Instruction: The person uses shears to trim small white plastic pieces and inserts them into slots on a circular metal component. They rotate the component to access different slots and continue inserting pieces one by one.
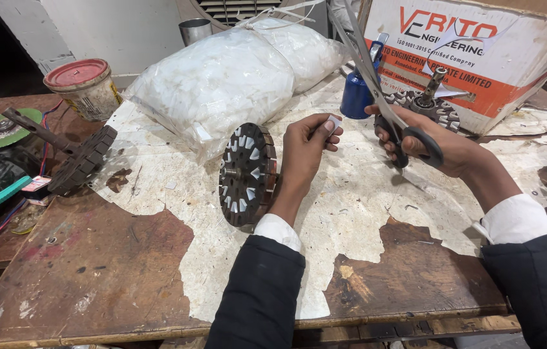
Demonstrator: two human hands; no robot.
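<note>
Trimming stage: left hand (306, 145) pinching white paper slip (333, 122), right hand (432, 147) gripping scissors (377, 84) (blades raised); next, careful slotting into rotor (247, 174).

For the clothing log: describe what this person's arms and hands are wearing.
Both hands, left hand and right hand, are bare: no gloves, and no rings or watch that I can see. Each arm has a dark jacket sleeve with a white shirt cuff showing at the wrist.
</note>
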